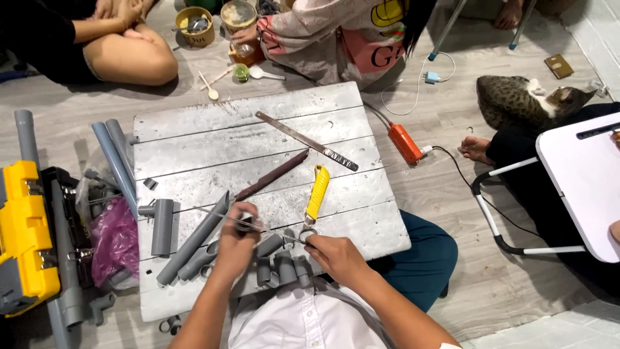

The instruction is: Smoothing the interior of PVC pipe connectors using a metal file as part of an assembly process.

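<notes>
The left hand (236,242) closes its fingers (244,223) around a small grey plastic pipe fitting (245,220), held just above the grey painted wooden board (258,129) that lies on the floor and serves as a desk. The right hand (336,255) pinches a small metal ring (308,234) with narrow fingers. A thin metal rod (213,212) runs between the two hands, its long axis nearly level, slanting from upper left down to the right; its free end points left, past the left hand, which is the nearer to it.

Short grey pipe elbows (281,265) lie just below the hands. A yellow-handled tool (317,190) lies just above the right hand. Farther up the board rest a long flat metal file (303,139) and a dark brown rod (271,174). A yellow toolbox (22,236) stands at far left, beside a crumpled purple plastic bag (116,239).
</notes>
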